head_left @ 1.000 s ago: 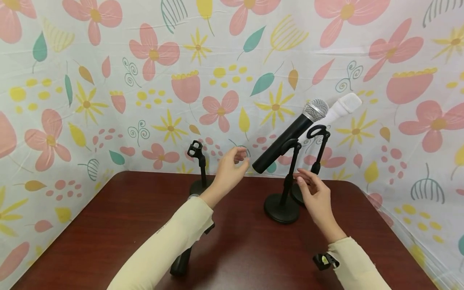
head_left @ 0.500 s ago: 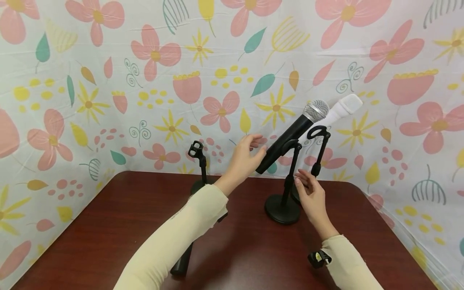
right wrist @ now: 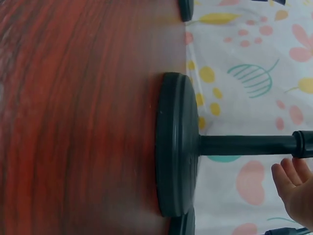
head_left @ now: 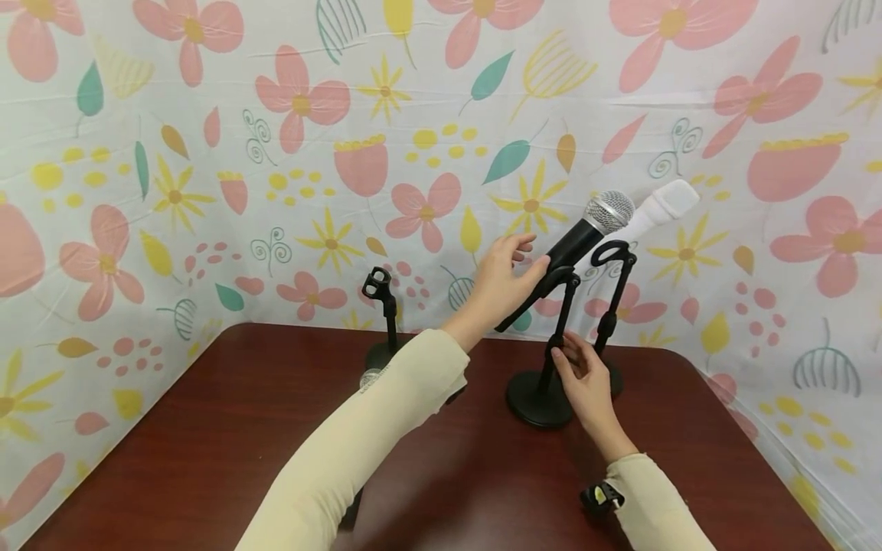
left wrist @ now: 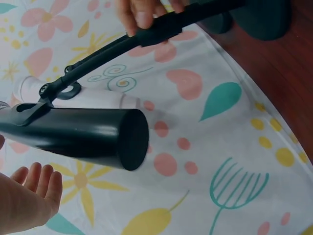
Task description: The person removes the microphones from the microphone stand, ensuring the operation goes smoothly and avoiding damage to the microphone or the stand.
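Note:
A black microphone (head_left: 577, 243) with a silver mesh head leans in the clip of a black desk stand (head_left: 540, 399). My left hand (head_left: 498, 282) is beside its handle, fingers loosely curved, the thumb overlapping the handle in the head view. In the left wrist view a gap shows between the left fingers and the microphone (left wrist: 93, 134). My right hand (head_left: 587, 384) is at the stand's pole, its fingertips at the collar (right wrist: 304, 144); how firmly they touch cannot be told. Just behind, a white microphone (head_left: 660, 213) slants in a second black stand (head_left: 612, 302).
On the left stands a third black stand (head_left: 390, 310), its clip holding nothing. Another microphone (head_left: 370, 378) lies on the brown table (head_left: 207, 428), mostly hidden beneath the left sleeve (head_left: 372, 428). A flowered cloth (head_left: 427, 92) hangs behind the table.
My left hand has moved right and slightly up, along the black microphone's handle. My right hand has shifted left to the stand's pole. The microphones and stands stay in place.

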`<act>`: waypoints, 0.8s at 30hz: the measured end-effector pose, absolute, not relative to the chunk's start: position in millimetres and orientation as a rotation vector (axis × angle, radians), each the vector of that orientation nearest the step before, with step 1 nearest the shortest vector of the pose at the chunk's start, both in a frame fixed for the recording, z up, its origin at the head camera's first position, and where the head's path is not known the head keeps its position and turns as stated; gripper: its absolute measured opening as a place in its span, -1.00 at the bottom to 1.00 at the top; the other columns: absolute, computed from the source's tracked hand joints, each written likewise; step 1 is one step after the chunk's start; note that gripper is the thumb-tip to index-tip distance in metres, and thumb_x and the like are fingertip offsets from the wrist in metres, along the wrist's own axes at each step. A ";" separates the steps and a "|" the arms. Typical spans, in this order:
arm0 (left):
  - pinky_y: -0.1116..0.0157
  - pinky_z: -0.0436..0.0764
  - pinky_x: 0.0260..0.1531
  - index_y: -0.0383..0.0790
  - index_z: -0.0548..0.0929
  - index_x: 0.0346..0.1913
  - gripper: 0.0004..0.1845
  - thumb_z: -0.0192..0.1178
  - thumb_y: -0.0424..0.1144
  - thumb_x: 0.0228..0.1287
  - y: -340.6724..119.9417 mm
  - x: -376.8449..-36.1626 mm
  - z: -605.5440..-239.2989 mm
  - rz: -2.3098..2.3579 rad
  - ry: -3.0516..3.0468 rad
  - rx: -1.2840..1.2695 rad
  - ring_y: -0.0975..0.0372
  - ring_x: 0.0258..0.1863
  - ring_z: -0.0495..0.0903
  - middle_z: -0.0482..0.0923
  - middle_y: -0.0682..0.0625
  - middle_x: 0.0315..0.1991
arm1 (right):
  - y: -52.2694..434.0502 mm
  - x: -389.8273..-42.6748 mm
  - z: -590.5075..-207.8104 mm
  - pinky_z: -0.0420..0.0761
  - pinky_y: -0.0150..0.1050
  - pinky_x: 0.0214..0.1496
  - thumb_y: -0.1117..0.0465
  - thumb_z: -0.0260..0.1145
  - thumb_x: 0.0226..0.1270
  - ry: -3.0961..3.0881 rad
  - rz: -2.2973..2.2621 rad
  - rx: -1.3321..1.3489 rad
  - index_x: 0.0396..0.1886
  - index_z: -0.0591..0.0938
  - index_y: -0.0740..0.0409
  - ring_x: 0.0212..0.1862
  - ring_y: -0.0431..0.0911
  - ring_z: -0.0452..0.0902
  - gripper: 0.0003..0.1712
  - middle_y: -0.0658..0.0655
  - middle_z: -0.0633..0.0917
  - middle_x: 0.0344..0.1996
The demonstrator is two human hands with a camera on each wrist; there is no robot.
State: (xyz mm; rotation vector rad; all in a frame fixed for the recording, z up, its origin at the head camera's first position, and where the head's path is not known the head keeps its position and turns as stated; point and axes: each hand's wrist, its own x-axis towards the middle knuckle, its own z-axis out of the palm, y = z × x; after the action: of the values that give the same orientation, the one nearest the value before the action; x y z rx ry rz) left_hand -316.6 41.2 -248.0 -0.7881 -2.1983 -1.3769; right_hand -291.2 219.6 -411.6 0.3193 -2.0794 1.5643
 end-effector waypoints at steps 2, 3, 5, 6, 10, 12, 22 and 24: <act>0.38 0.51 -0.07 -0.19 0.48 0.26 -0.55 0.17 -0.12 0.37 44.9 -316.4 -246.3 -1.382 -2.206 -0.780 0.17 -0.03 0.52 0.52 -0.06 0.05 | 219.7 -293.0 -415.1 0.43 -0.64 -0.01 0.27 0.17 0.44 -2.079 1.561 0.313 0.36 0.36 0.28 0.01 -0.45 0.44 -0.47 0.35 0.50 0.17; 0.39 0.51 -0.08 -0.19 0.49 0.26 -0.55 0.17 -0.12 0.37 46.6 -316.5 -245.9 -1.382 -2.207 -0.779 0.16 -0.03 0.52 0.52 -0.06 0.05 | 219.5 -293.4 -416.4 0.42 -0.65 -0.02 0.27 0.18 0.43 -2.077 1.561 0.311 0.35 0.36 0.29 0.00 -0.45 0.44 -0.46 0.35 0.50 0.17; 0.40 0.51 -0.09 -0.20 0.49 0.25 -0.55 0.18 -0.13 0.37 49.0 -316.2 -245.8 -1.386 -2.204 -0.782 0.13 -0.02 0.53 0.52 -0.08 0.05 | 218.7 -293.4 -418.2 0.41 -0.66 -0.01 0.27 0.19 0.42 -2.076 1.555 0.306 0.35 0.37 0.32 -0.01 -0.45 0.44 -0.46 0.37 0.51 0.14; 0.40 0.51 -0.10 -0.21 0.50 0.25 -0.55 0.18 -0.14 0.36 50.0 -316.3 -246.1 -1.387 -2.200 -0.784 0.11 -0.02 0.54 0.53 -0.10 0.04 | 218.5 -293.2 -419.2 0.39 -0.67 0.00 0.27 0.20 0.42 -2.078 1.548 0.302 0.35 0.37 0.33 -0.02 -0.46 0.44 -0.46 0.38 0.51 0.13; 0.42 0.50 -0.10 -0.22 0.52 0.25 -0.55 0.20 -0.17 0.34 52.9 -316.5 -247.5 -1.393 -2.197 -0.788 0.09 -0.04 0.56 0.54 -0.12 0.02 | 218.1 -292.7 -422.1 0.39 -0.68 0.00 0.30 0.20 0.41 -2.078 1.539 0.296 0.34 0.37 0.35 -0.04 -0.47 0.43 -0.46 0.39 0.53 0.11; 0.42 0.50 -0.10 -0.20 0.52 0.25 -0.56 0.20 -0.17 0.35 53.6 -316.3 -247.9 -1.396 -2.207 -0.787 0.11 -0.04 0.55 0.54 -0.12 0.02 | 217.6 -292.1 -421.8 0.39 -0.68 0.00 0.32 0.20 0.41 -2.077 1.535 0.296 0.33 0.37 0.36 -0.06 -0.47 0.44 -0.47 0.39 0.54 0.09; 0.40 0.51 -0.11 -0.17 0.53 0.25 -0.57 0.17 -0.15 0.37 55.4 -316.0 -247.4 -1.357 -2.259 -0.773 0.18 -0.05 0.54 0.53 -0.08 0.02 | 206.4 -277.0 -398.1 0.49 -0.59 -0.04 0.46 0.25 0.31 -2.060 1.528 0.298 0.22 0.43 0.51 -0.11 -0.16 0.60 -0.51 0.45 0.59 -0.04; 0.39 0.51 -0.11 -0.17 0.54 0.24 -0.58 0.17 -0.15 0.37 55.7 -316.4 -247.4 -1.344 -2.262 -0.774 0.18 -0.04 0.54 0.53 -0.09 0.03 | 205.1 -276.2 -396.0 0.49 -0.59 -0.05 0.47 0.25 0.30 -2.053 1.529 0.293 0.21 0.44 0.51 -0.11 -0.17 0.61 -0.52 0.45 0.59 -0.05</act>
State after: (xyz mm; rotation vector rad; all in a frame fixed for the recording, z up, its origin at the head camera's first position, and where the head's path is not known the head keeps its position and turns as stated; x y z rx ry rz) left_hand -316.4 55.7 -247.4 -0.7737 -2.2618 -1.3443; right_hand -276.2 205.1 -396.0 0.2933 -2.0531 1.5286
